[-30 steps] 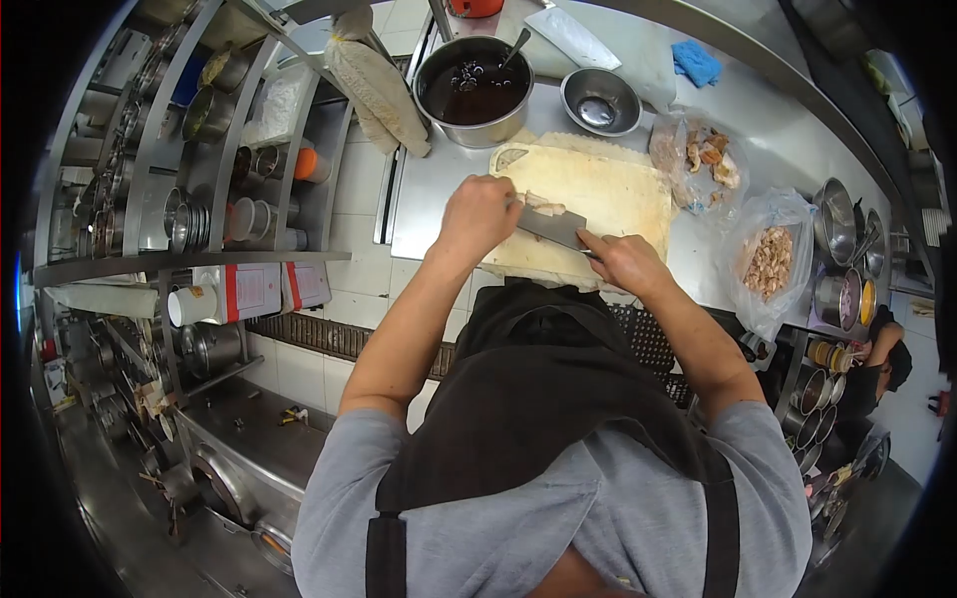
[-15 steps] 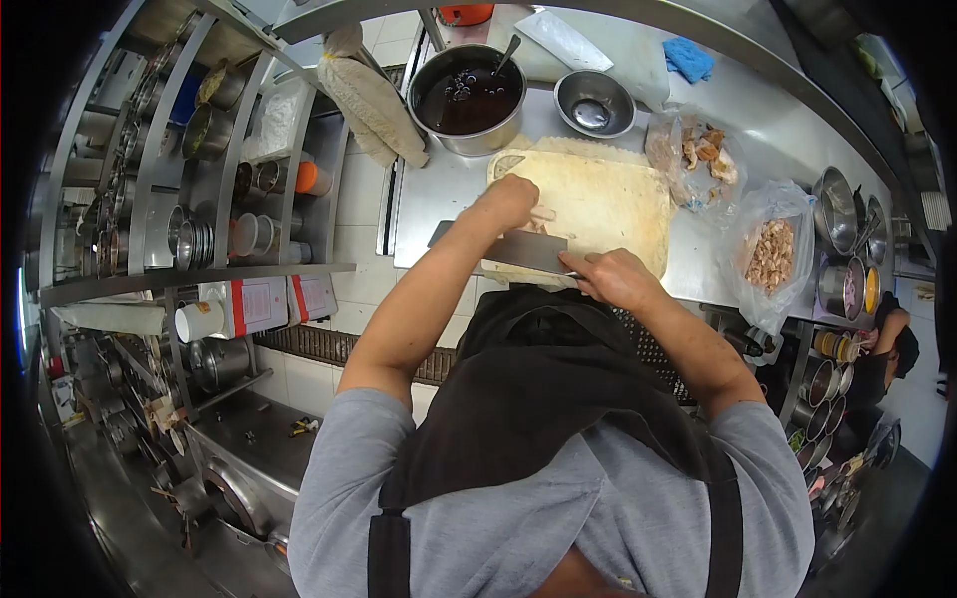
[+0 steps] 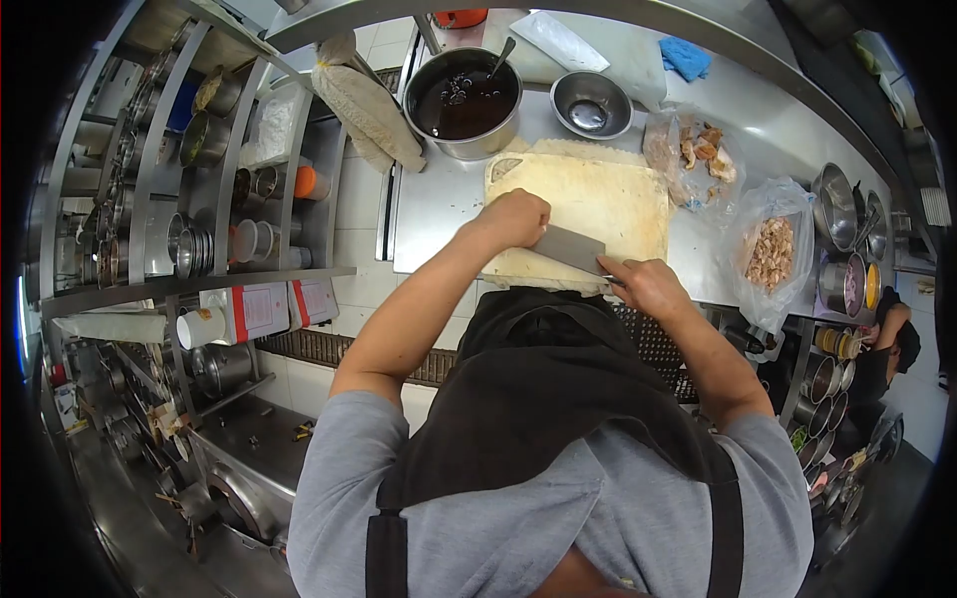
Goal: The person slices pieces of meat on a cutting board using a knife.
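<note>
My right hand (image 3: pixel 646 286) is wrapped round the handle of a cleaver (image 3: pixel 570 253), whose broad blade lies over the near part of the pale cutting board (image 3: pixel 613 199). At the blade's left end, my left hand (image 3: pixel 515 217) is closed, with its fingers curled down over the board; whatever it holds is hidden. To the right of the board lie a clear bag with browned pieces (image 3: pixel 710 154) and another bag of small chopped pieces (image 3: pixel 771 254).
Behind the board stand a pot of dark liquid (image 3: pixel 465 95) with a spoon and a metal bowl (image 3: pixel 591 106). A blue cloth (image 3: pixel 684 59) lies farther back. Shelves with pans (image 3: pixel 204 138) fill the left side. Another person (image 3: pixel 890 339) is at the far right.
The cleaver and my right hand moved left and down, then back right. My left hand shifted right, and the light pieces seen beside it earlier are now hidden.
</note>
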Demonstrator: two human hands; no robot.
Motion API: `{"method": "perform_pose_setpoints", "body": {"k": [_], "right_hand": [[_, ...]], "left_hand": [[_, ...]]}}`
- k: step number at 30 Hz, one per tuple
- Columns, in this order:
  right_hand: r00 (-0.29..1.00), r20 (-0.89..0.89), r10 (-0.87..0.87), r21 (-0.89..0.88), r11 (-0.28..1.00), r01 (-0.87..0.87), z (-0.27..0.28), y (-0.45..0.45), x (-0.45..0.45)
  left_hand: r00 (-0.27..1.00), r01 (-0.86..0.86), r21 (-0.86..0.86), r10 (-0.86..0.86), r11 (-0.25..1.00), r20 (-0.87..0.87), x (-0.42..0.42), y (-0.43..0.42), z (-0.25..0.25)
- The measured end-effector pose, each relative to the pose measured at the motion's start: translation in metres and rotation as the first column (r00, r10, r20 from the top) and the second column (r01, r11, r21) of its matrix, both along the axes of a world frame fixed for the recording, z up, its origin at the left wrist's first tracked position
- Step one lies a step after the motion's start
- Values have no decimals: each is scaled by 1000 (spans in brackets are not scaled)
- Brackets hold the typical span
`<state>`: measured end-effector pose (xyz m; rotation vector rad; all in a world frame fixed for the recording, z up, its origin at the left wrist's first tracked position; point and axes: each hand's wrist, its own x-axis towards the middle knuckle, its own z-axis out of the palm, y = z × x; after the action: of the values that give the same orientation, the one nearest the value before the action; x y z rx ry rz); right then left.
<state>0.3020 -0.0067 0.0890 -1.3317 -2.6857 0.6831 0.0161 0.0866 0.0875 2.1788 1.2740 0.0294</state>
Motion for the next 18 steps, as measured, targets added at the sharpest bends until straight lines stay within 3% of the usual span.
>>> {"method": "perform_pose_setpoints", "body": {"k": [2,5,7,8,10,11,13,14,16,17,18], "right_hand": [[998,42,36,-17,999,-35,4,1,-7],[991,98,87,-45,996,-83,12,1,-9],[996,-23,89,-32,995,-90,11,-7,-2],[996,-23,84,-37,996,-85,10,-13,3],[981,-177,-73,-64,996,63,6,-26,16],[982,-177,-67,-63,996,56,0,-34,24],[934,-161,-318,-168,942,292,-9,-50,36],[936,-157,-315,-168,943,288,-10,-54,37],[821,2,-570,-372,762,530,-3,-60,33],[819,3,-573,-370,761,533,-12,-62,34],[796,-82,-600,-367,761,535,-21,-63,31]], "left_hand": [[995,12,-45,-16,999,-97,5,2,-15],[974,17,33,-9,999,-228,2,22,-36],[999,4,39,-6,999,43,-12,31,-30],[999,9,34,-11,999,43,-18,32,-25],[967,-217,145,192,965,166,-31,38,-1],[966,-223,146,198,964,166,-39,40,-2],[959,-272,103,260,957,115,-52,43,-15],[957,-276,101,264,956,118,-52,37,-26],[997,37,239,-52,970,60,-47,16,-40],[991,117,96,-110,988,-73,-38,6,-40],[991,122,97,-116,988,-71,-33,-3,-41]]}}
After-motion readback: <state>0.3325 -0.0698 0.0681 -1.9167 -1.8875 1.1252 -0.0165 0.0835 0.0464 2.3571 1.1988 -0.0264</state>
